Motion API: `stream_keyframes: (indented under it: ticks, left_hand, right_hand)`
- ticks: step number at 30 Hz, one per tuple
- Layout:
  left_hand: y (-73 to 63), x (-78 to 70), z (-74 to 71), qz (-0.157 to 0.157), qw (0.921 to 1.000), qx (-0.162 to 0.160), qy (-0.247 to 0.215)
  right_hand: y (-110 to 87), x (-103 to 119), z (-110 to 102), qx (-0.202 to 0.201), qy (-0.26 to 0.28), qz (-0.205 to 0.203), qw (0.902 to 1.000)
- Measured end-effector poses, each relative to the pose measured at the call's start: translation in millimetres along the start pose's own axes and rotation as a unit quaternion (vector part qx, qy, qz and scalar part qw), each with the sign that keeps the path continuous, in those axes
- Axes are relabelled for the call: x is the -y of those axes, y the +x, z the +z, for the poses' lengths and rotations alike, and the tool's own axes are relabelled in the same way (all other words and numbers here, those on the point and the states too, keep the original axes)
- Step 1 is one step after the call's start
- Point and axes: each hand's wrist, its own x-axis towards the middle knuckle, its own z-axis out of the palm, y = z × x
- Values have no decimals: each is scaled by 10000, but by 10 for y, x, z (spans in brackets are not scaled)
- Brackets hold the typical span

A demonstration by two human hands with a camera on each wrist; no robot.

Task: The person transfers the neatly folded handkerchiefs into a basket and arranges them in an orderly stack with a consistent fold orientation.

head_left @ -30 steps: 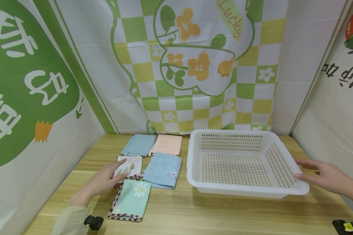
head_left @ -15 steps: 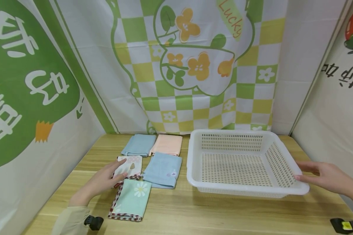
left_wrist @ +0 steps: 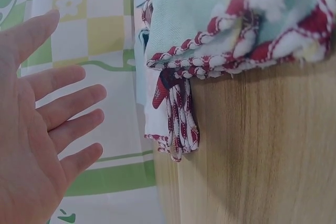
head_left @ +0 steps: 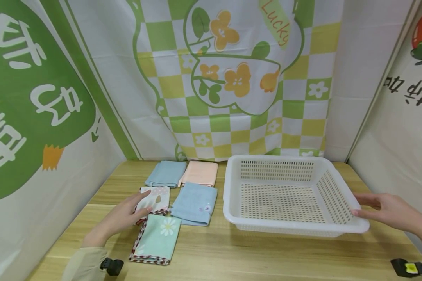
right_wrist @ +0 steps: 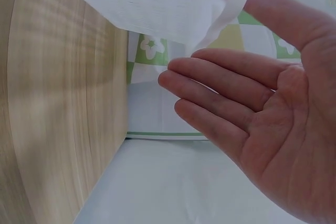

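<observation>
My left hand (head_left: 119, 216) hovers over a folded white-and-pink towel (head_left: 156, 199) with a dark checked edge, fingers spread and holding nothing. Just in front lies a mint towel (head_left: 160, 238) with a white daisy; its red-and-white stitched edge (left_wrist: 210, 32) shows in the left wrist view. A light blue towel (head_left: 195, 205) sits to the right. Behind are a grey-blue towel (head_left: 167, 172) and a peach towel (head_left: 200, 173). At the right end of a white plastic basket (head_left: 295, 223), my right hand (head_left: 395, 210) has its thumb at the rim, its other fingers extended, without gripping.
A wooden table (head_left: 267, 261) carries everything. Printed cloth hangs behind it, with a green checked pattern (head_left: 219, 123), and more cloth (head_left: 109, 152) closes in both sides. The basket stands close to the back cloth.
My right hand has shifted slightly left, closer to the basket's rim, and its wrist strap moved left too. The left hand, towels and basket stay where they were.
</observation>
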Motion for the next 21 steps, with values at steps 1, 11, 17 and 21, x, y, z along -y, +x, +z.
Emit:
stream_keyframes:
  ticks: [1, 11, 17, 21]
  left_hand:
    - [1, 2, 0, -1, 10000, -8, 16]
    - [-8, 1, -8, 50, 10000, -6, 10]
    - [-9, 36, 25, 39, 10000, 12, -40]
    - [-3, 47, 35, 48, 10000, -19, -30]
  right_hand:
    - [1, 3, 0, 7, 13, 19, 10000]
    - [3, -12, 7, -7, 48, 105, 9999]
    - [3, -5, 2, -43, 107, 70, 9999]
    - [9, 14, -1, -32, 96, 115, 9999]
